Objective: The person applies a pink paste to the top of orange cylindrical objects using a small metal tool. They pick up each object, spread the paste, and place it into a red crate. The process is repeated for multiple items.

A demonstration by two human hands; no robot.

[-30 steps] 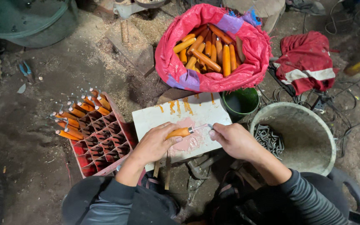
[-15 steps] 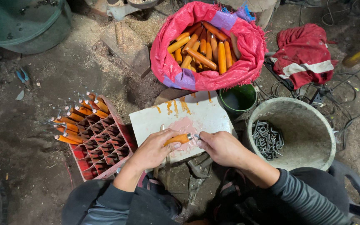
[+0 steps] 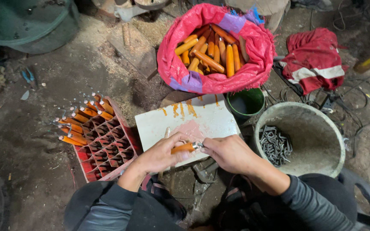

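Here the short orange wooden handle (image 3: 183,148) lay crosswise over the near edge of the white, orange-streaked work board (image 3: 180,124), its metal-tipped end pointing toward the person's right. The left hand (image 3: 161,155) was closed around the handle's body, and the right hand (image 3: 228,152) was pinched narrow on the small grey metal piece (image 3: 199,145) at that tip. The metal piece was largely hidden by the fingers, so whether it was seated straight could not be told. The grip looked tight and close; judged from that, a slip of the right fingers could have let the metal skid off the end and jab the left thumb, which sat just beside it. A tilted fit might also have split the wood. Just left of the board, the red plastic compartment crate (image 3: 108,147) held finished handles upright in its far rows only; a careless elbow might have tipped it. To the right, the grey round bucket (image 3: 335,145) held dark metal hooks (image 3: 275,145), and beyond the board stood the pink woven sack (image 3: 258,51) of bare orange handles.
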